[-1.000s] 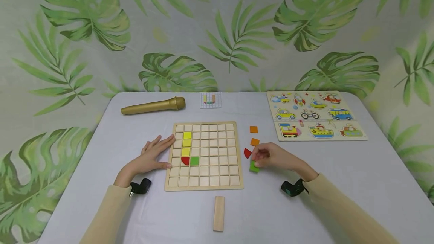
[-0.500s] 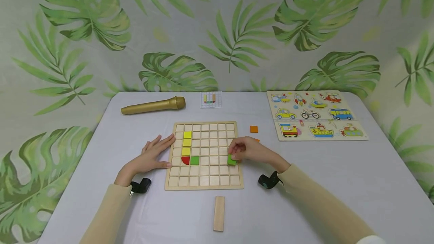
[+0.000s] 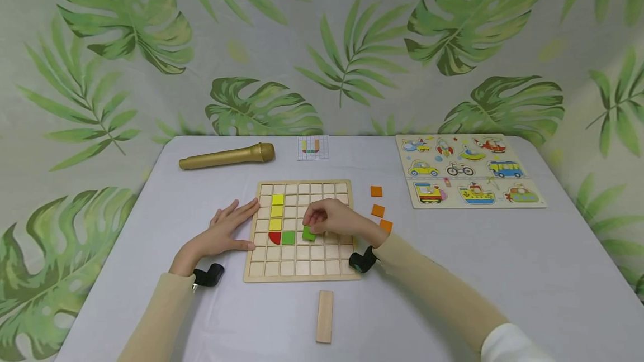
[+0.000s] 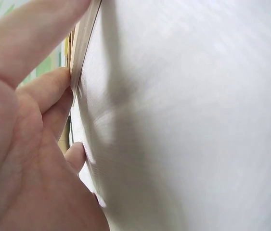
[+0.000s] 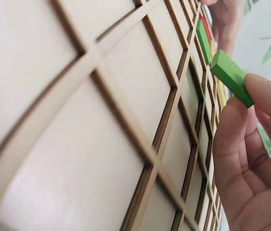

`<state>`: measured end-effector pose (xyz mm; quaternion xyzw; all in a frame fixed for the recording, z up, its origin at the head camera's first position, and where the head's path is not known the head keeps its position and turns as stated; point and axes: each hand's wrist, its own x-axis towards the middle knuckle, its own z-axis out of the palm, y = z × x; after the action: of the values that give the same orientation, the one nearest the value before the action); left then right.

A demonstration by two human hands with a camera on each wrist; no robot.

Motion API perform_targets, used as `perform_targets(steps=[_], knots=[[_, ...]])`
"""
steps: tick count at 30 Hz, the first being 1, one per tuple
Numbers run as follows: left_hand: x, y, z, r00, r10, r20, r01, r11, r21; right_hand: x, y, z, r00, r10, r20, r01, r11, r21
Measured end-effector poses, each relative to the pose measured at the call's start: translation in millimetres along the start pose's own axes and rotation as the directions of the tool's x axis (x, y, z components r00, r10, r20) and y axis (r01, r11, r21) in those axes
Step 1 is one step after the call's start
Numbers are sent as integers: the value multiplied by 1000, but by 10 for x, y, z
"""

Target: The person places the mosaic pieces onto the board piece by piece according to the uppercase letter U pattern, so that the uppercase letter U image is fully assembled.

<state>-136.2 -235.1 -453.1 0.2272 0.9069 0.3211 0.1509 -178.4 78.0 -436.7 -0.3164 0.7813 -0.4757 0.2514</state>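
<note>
A wooden grid board (image 3: 302, 279) lies mid-table in the head view. My right hand (image 3: 332, 218) pinches a green square tile (image 3: 308, 233) between thumb and fingers, tilted above the board. In the right wrist view this green tile (image 5: 231, 77) appears apart from the grid cells. A second green tile (image 3: 288, 237) sits in a cell beside a red quarter-round tile (image 3: 274, 237). Several yellow square tiles, one of them (image 3: 276, 212) mid-column, stand above the red one. My left hand (image 3: 221, 233) touches the board's left edge with extended fingers and thumb.
Orange square tiles (image 3: 378, 210) lie right of the board, one partly behind my right wrist. A plain wooden strip (image 3: 325, 317) lies in front. Behind are a gold microphone (image 3: 227, 156), a small pattern card (image 3: 312, 148) and a vehicle puzzle board (image 3: 468, 172).
My right hand has carried the green tile leftward from the table right of the board to above the board's middle. My left hand has stayed at the board's edge.
</note>
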Motion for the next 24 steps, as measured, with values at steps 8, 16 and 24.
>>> perform_targets(steps=[8, 16, 24], knots=[[1, 2, 9, 1000, -1, 1, 1, 1000, -1, 93, -36, 98, 1000, -9, -5, 8, 998, -57], [9, -15, 14, 1000, -1, -7, 1, 1000, 0, 83, -66, 177, 1000, -6, -16, 3, 984, -177], [13, -24, 20, 1000, -10, -4, 10, 1000, 1, 71, -92, 221, 999, -17, -36, 8, 971, -240]])
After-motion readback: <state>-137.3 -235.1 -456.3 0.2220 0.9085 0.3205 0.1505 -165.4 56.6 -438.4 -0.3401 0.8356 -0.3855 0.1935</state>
